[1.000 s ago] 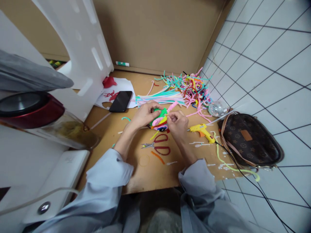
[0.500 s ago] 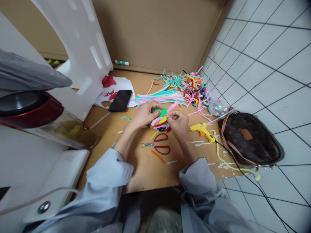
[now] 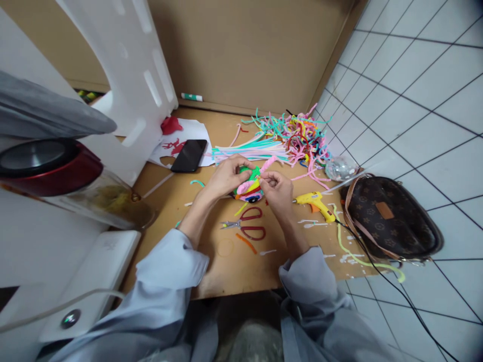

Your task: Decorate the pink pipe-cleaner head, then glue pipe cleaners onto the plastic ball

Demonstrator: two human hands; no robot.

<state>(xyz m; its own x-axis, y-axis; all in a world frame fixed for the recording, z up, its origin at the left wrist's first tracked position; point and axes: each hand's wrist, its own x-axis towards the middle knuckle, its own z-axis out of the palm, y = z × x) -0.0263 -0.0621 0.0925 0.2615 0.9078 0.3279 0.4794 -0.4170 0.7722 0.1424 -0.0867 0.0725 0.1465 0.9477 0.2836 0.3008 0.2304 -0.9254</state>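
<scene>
Small, multicoloured, fuzzy craft piece in green, pink, yellow and red, apparently pipe cleaner (image 3: pixel 249 188), held over the middle of the brown surface (image 3: pixel 226 276), just beyond the red-handled metal scissors (image 3: pixel 238 224). Left hand (image 3: pixel 231 177) closed round its left side, thumb against the green part. Right hand (image 3: pixel 276 187) narrowed to a pinch at its right edge, by the yellow strip; exact strand between the fingertips too small to make out. Likely very light, soft outside, bendable, not slippery; pile would crush and joins might pull loose under force. Best hold: the fuller green body, sparing the projecting pink lobes.
</scene>
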